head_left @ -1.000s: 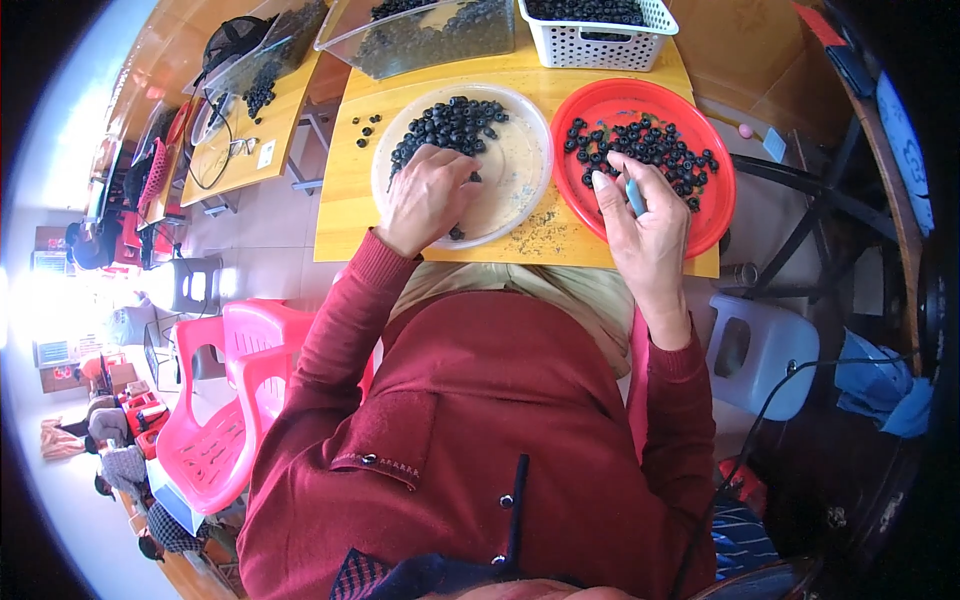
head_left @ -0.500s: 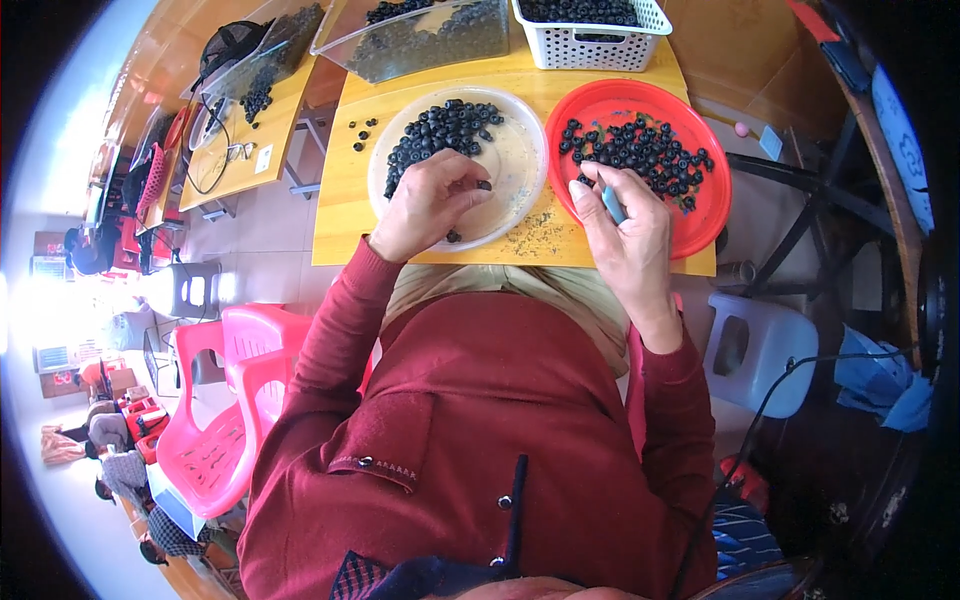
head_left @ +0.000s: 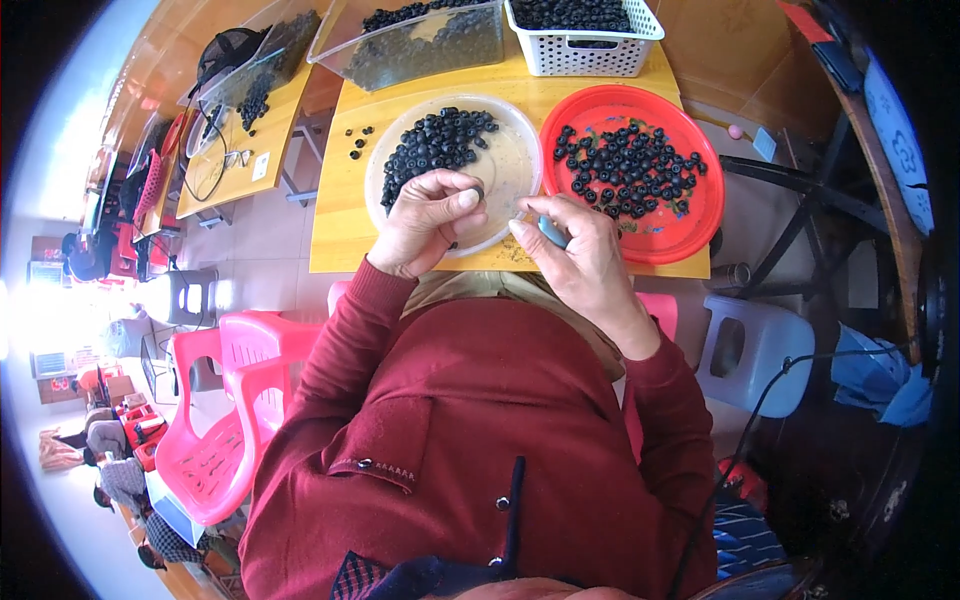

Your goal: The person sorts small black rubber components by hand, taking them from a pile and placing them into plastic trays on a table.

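Observation:
My left hand (head_left: 425, 222) is above the near part of a round whitish tray (head_left: 515, 165), pinching one small dark round piece (head_left: 477, 189) between thumb and fingertips. Facing it from the right, my right hand (head_left: 588, 262) grips a small tool with a blue-grey handle (head_left: 552, 231); its tip is hard to make out. The hands are a short gap apart. Dark, bead-like pieces (head_left: 435, 143) are heaped on the far left side of the whitish tray. More such pieces (head_left: 640, 165) lie spread over a round red tray (head_left: 708, 215) at the right.
Behind the trays are a clear plastic bin (head_left: 420, 50) and a white perforated basket (head_left: 590, 55), both with dark pieces. A few loose pieces (head_left: 357, 143) lie on the yellow table (head_left: 335, 225). Pink chairs (head_left: 215, 440) stand left, a pale blue stool (head_left: 755, 355) right.
My right hand, with the tool, has come left from over the red tray to near my left hand. My left hand has turned its pinched piece toward it.

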`<state>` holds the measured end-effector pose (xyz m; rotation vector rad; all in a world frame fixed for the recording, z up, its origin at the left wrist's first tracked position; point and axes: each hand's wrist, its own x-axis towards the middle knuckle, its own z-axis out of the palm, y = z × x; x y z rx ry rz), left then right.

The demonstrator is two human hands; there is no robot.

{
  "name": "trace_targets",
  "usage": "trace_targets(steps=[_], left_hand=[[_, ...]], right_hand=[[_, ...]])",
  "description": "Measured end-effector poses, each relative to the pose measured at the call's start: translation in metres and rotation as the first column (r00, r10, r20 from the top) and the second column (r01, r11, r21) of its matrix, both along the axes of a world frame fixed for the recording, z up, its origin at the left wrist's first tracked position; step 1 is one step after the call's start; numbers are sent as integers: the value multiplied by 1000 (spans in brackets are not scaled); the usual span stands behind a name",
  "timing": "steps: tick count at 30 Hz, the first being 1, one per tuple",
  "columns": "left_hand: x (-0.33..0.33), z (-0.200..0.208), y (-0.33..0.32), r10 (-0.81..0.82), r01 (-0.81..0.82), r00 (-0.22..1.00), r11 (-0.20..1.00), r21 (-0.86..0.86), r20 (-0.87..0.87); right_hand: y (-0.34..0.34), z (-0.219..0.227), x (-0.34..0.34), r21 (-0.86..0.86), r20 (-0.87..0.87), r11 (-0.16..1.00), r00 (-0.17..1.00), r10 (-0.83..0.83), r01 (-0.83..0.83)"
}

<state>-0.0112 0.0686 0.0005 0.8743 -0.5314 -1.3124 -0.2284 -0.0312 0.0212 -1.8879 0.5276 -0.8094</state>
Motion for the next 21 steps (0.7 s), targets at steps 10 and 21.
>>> trace_targets(steps=[10, 21], left_hand=[[-12, -9, 5, -50, 48, 996, 999, -25, -80], [-23, -4, 7, -63, 56, 987, 997, -50, -146]], right_hand=[[0, -3, 0, -28, 16, 1000, 1000, 2, -2], [6, 0, 3, -159, 54, 986, 996, 65, -56]])
